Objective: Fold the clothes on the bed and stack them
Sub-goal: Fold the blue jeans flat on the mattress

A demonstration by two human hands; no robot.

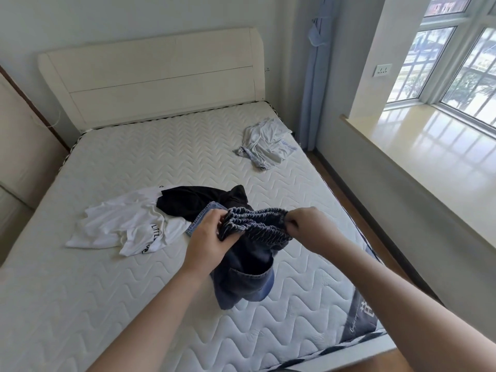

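Observation:
Dark denim shorts with a gathered elastic waistband hang above the near right part of the bed. My left hand grips the waistband's left end and my right hand pinches its right end. Behind the shorts a black garment lies crumpled, partly over a white T-shirt with black lettering. A pale grey-blue garment lies bunched near the far right edge of the mattress.
A cream headboard stands at the far end. Right of the bed runs a narrow wooden floor strip, then a wide window sill under the window. A blue curtain hangs in the corner. A wardrobe side stands left.

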